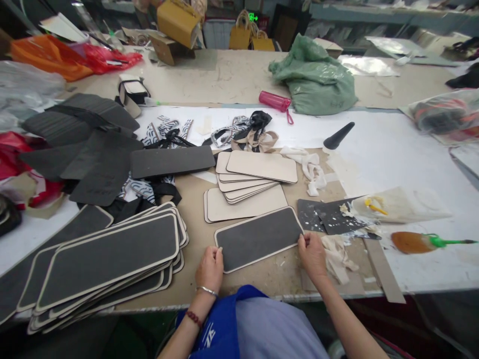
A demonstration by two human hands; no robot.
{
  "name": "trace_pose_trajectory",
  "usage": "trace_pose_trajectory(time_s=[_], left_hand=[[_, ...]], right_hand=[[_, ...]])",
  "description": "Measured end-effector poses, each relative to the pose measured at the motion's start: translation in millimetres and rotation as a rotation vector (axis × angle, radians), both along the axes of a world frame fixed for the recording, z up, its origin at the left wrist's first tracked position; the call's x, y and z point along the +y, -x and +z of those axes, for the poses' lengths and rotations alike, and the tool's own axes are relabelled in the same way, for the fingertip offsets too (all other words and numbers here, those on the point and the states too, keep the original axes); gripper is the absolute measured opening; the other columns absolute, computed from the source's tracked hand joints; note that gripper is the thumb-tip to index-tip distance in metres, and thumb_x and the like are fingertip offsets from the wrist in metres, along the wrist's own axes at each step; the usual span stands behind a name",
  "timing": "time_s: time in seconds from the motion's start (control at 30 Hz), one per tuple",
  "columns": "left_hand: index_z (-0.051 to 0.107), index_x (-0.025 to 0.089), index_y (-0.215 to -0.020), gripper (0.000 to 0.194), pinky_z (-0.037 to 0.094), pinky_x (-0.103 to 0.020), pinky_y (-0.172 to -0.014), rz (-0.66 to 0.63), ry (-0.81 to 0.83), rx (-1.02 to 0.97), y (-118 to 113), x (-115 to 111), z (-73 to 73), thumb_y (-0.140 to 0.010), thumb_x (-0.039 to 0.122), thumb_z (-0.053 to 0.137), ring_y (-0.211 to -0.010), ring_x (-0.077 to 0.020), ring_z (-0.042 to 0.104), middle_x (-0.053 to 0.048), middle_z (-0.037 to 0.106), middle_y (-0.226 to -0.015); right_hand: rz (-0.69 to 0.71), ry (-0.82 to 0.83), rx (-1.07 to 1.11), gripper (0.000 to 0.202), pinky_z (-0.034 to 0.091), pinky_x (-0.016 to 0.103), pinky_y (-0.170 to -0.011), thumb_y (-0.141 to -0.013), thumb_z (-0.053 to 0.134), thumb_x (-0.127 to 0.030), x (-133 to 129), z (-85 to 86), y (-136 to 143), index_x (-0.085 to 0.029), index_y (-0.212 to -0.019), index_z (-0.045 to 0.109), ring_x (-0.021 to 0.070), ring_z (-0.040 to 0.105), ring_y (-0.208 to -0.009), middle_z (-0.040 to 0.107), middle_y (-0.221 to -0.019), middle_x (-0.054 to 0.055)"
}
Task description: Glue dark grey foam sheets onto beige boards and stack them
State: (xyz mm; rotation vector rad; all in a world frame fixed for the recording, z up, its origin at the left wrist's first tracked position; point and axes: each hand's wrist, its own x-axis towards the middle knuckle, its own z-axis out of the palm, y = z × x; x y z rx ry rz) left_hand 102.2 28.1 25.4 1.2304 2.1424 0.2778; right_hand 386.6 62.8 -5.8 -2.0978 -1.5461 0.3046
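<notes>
A dark grey panel with a pale border lies in front of me, slightly tilted up to the right. My left hand pinches its left edge, and my right hand pinches its right edge. Just behind it are cream panels, fanned in a loose stack. At the left sits a big pile of bordered grey panels. A plain dark strip rests behind that pile. Right of the panel, a glue-spotted dark board touches a beige cloth.
An orange glue bottle with a green cap lies at the right, near a plastic bag. Farther back are a black cone, a pink bottle and a green bag. Dark sheets are heaped at the left.
</notes>
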Motion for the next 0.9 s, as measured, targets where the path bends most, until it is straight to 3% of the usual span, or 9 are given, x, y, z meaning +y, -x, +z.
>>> trace_pose_trajectory(time_s=[0.27,0.57,0.73,0.9], left_hand=[[0.050,0.019,-0.079,0.020,0.027,-0.025,-0.056,-0.052,0.057,0.080,-3,3,4.6,-0.089,0.028,0.036,-0.069,-0.0176,0.056,-0.005,0.061,-0.076],[0.052,0.018,-0.083,0.020,0.029,-0.027,-0.059,-0.093,0.092,0.106,1,8,9.5,-0.089,0.027,0.035,-0.075,-0.0199,0.058,-0.008,0.063,-0.082],[0.052,0.018,-0.080,0.020,0.030,-0.028,-0.059,-0.159,0.115,0.109,15,15,10.0,-0.087,0.027,0.036,-0.076,-0.0210,0.059,-0.009,0.064,-0.080],[0.053,0.018,-0.077,0.019,0.030,-0.027,-0.059,-0.233,0.146,0.122,27,18,7.2,-0.087,0.027,0.039,-0.071,-0.0192,0.058,-0.005,0.062,-0.070]], right_hand=[[0.084,0.092,-0.260,0.011,0.034,0.035,-0.069,-0.075,0.040,-0.028,5,-0.8,-4,-0.023,-0.066,0.034,0.0227,0.041,-0.077,0.043,-0.070,0.006],[0.090,0.177,-0.209,0.018,0.033,0.033,-0.066,-0.070,0.043,-0.028,14,1.9,-10,-0.025,-0.056,0.031,0.0216,0.042,-0.071,0.043,-0.060,0.004],[0.045,0.272,-0.078,0.020,0.032,0.031,-0.060,-0.069,0.045,-0.032,-13,9.3,-9,-0.024,-0.051,0.037,0.0194,0.044,-0.062,0.047,-0.054,0.003],[0.004,0.292,-0.098,0.023,0.034,0.030,-0.062,-0.071,0.043,-0.036,-50,12.0,-1,-0.023,-0.053,0.039,0.0190,0.046,-0.064,0.047,-0.056,0.002]])
